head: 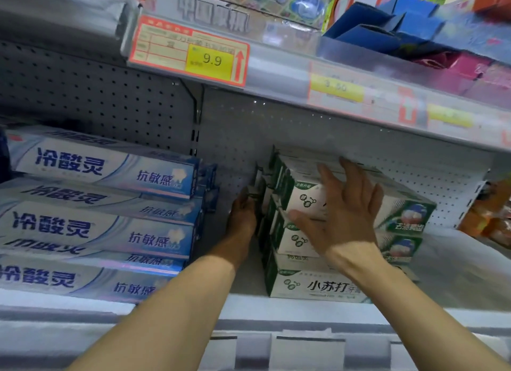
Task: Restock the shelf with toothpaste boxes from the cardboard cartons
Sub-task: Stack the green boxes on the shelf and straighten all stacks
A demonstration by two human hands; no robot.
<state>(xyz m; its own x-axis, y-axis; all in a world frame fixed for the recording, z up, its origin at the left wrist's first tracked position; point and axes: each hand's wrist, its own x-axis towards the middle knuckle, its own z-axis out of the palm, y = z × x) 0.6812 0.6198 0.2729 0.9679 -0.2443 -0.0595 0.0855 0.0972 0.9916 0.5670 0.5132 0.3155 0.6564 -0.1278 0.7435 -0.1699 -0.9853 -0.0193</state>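
A stack of green-and-white toothpaste boxes [312,286] stands on the grey shelf [456,276], several layers high, a little askew. My right hand [343,215] lies flat against the front of the upper boxes, fingers spread and straight. My left hand [243,218] reaches in along the stack's left end, its fingertips hidden behind the boxes' end flaps. No cardboard carton is in view.
Blue-and-white toothpaste boxes [91,221] are piled at the left, with a narrow gap between them and the green stack. The upper shelf edge carries a red and yellow 9.9 price tag [190,52]. Orange packages [489,221] sit at the far right. Perforated back panel behind.
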